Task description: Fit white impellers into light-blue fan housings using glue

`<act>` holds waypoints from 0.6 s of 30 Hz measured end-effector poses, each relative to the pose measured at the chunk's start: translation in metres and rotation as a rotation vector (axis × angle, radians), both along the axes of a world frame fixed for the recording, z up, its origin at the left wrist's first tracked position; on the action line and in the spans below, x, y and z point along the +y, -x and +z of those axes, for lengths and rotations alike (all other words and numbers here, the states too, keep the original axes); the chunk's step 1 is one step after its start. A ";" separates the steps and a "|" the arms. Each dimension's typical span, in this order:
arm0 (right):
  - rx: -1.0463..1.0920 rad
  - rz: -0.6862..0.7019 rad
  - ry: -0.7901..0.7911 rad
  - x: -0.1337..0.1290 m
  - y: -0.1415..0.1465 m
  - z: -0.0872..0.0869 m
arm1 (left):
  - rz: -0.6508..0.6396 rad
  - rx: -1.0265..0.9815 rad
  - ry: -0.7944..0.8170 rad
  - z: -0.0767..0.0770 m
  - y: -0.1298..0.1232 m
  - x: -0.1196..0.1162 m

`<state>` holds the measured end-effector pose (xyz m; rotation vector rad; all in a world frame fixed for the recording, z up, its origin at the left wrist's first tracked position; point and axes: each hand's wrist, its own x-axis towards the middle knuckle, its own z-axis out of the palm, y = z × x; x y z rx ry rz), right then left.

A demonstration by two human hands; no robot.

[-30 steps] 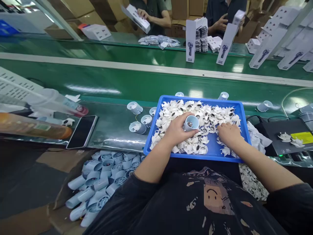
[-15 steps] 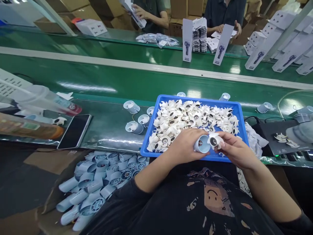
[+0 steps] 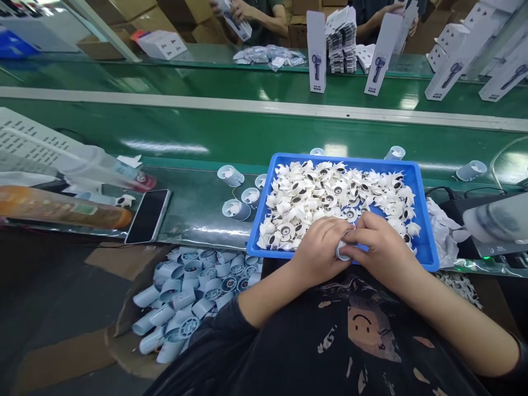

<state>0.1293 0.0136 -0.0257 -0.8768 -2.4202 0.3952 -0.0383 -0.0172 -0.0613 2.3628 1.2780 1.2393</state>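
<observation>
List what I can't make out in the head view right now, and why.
- Inside of the held blue cup: head view, covered by the left hand and right hand.
- Lower part of the cup behind the tray: head view, hidden by the blue tray's far rim.
- Lettering at the foot of the standing white box: head view, too small.
- Whitish object: head view, cut off by the right edge.

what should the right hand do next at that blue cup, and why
Probably press gently into the blue cup with the right hand while the left hand holds it steady. The right hand is at its mouth, and cups left of the blue tray have white pieces inside, so seating a similar piece seems sensible, though the hands hide the inside.
</observation>
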 end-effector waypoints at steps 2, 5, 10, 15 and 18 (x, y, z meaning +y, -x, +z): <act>0.013 -0.016 -0.020 0.000 0.002 -0.001 | 0.022 0.022 -0.026 0.001 0.001 0.002; 0.025 -0.035 -0.031 0.000 0.003 -0.001 | 0.045 0.039 -0.049 0.004 0.002 0.003; 0.061 0.064 0.070 -0.001 -0.012 0.003 | -0.042 0.101 0.093 0.007 0.019 0.001; 0.138 0.035 0.116 -0.008 -0.053 -0.003 | 0.232 0.100 0.211 0.010 0.086 0.041; 0.163 -0.065 0.075 -0.011 -0.069 -0.014 | 0.581 0.043 0.333 0.013 0.137 0.097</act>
